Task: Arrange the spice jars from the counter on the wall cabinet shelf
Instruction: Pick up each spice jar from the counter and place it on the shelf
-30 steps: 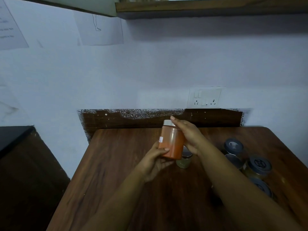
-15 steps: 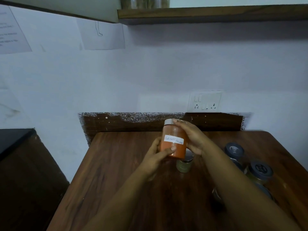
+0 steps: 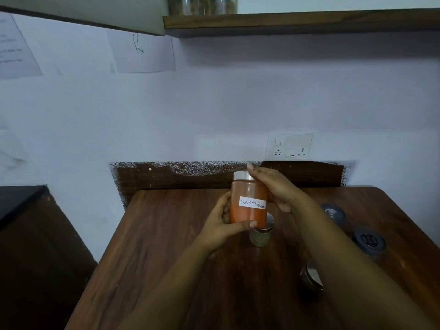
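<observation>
Two hands, one jar in transit. Entry runs from the near edge of the counter (image 3: 147, 270) outward.

Near right: one small jar with a metal lid (image 3: 312, 277), partly hidden behind the right forearm, standing toward the counter's right side.

Right edge: two dark-lidded jars (image 3: 367, 241), one behind the other, well apart from the hands. Contents too dim to tell.

Centre: one short jar of greenish spice (image 3: 260, 235), silver lid, standing on the counter just below and behind the held jar; whether the two touch cannot be told.

Centre, held above the counter: red chilli powder jar (image 3: 247, 201), upright, silver lid, handwritten white label facing the camera. Left hand (image 3: 221, 225) grips its lower body, thumb curled across the front near the base. Right hand (image 3: 276, 189) wraps the upper side, fingertips reaching over the lid.

Far edge: dark wood backsplash strip against the wall; switch-and-socket plate (image 3: 290, 146) above its right part.

Overhead: wall cabinet shelf (image 3: 297, 20), with two clear jars (image 3: 202, 5) already standing at its left end, beside the cabinet wall.

Step in hand, as judged: label read and jar oriented, ahead of shelving. Several jars remain on the counter, so the task looks early to midway.

Next move calls for: a long upward lift kept upright, label forward, and a set-down on the bare shelf board just right of the two clear jars, without knocking them.
</observation>
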`<state>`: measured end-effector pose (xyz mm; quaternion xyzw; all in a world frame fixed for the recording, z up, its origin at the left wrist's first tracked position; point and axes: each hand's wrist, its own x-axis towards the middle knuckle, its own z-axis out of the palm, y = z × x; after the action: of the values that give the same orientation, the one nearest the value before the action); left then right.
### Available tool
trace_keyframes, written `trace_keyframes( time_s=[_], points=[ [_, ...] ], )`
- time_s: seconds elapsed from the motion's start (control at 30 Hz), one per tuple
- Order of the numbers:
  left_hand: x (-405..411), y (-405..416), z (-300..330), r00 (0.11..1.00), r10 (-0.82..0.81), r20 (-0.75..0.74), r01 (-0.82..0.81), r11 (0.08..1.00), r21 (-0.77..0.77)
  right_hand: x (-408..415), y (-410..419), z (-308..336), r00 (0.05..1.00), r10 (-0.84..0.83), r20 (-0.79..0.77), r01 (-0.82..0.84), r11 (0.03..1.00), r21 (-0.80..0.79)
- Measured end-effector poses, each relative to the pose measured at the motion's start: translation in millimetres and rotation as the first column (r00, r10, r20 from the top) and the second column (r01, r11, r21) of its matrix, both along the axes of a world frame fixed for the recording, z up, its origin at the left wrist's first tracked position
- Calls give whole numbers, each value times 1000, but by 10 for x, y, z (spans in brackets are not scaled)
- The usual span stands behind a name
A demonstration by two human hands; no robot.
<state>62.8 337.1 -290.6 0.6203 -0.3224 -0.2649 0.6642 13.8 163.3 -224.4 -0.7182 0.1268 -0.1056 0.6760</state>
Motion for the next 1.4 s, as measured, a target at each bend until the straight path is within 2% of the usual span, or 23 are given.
trace_keyframes(
  time_s=[0.13,0.6,0.83,1.0,1.1,1.23,1.3,1.4],
  points=[
    [-37,3,21,1000,-10,-17,10,1000,-26,-37,-7,-14,1000,23,7,-23,999,31],
    [-102,-123,181,999,-35,31,36,999,-14,-145,-124,76,995,-93,25,94,995,-27],
    [-31,-367,468,990,8,141,-2,999,-42,-156,-152,248,983,-157,96,141,977,157],
    [-12,-632,1032,962,42,270,-7,992,-129,-227,-306,934,931,-259,258,219,960,175],
    [-58,-760,1540,920,109,376,-28,976,-215,-288,-401,1471,887,-244,391,226,970,93],
    [-96,-928,2181,849,245,469,-33,909,-416,-364,-484,2246,793,-192,578,213,977,33],
    [-87,-1007,2503,763,325,559,-35,884,-466,-356,-555,2634,747,-142,650,218,975,-37],
    [-20,-1124,2949,573,460,678,-86,857,-508,-319,-656,3114,709,-95,699,230,968,-101]
  ],
)
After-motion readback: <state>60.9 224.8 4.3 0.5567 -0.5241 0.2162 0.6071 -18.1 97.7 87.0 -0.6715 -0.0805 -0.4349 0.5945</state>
